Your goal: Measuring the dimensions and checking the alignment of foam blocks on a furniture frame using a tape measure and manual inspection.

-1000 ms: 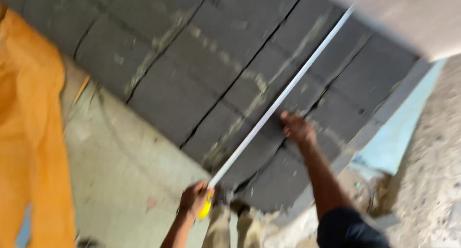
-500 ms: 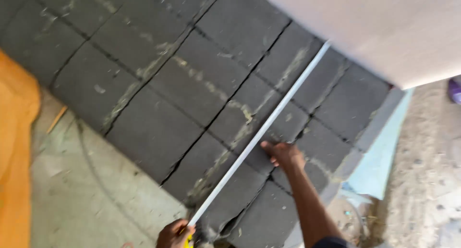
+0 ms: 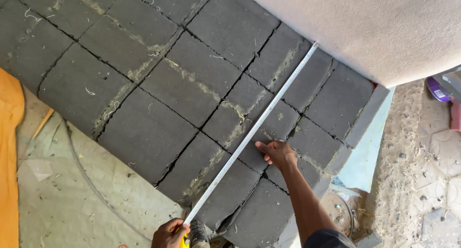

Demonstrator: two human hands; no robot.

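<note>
Measuring tape (image 3: 249, 138): a white blade stretched diagonally up a wall of dark grey blocks (image 3: 144, 128), from the floor line to the edge of the pale plastered surface (image 3: 374, 27) at upper right. I see it lying flat on the block faces, crossing several mortar joints.

Left hand (image 3: 169, 233): clenched around the yellow tape case (image 3: 184, 240) at the bottom edge of the view; half a second ago it sat in much the same place, so this end stays anchored.

Right hand (image 3: 278, 153): open, fingertips pressing the wall just beside the blade near mid-span. A second ago it rested higher along the blade; it has slid down, and the view has tilted so that more of the wall shows. I judge the blade settled for a reading.

Surroundings: an orange cloth (image 3: 9, 171) at left, a pale blue sheet (image 3: 370, 152) at the wall's right end, gritty ground (image 3: 422, 180) beyond.
</note>
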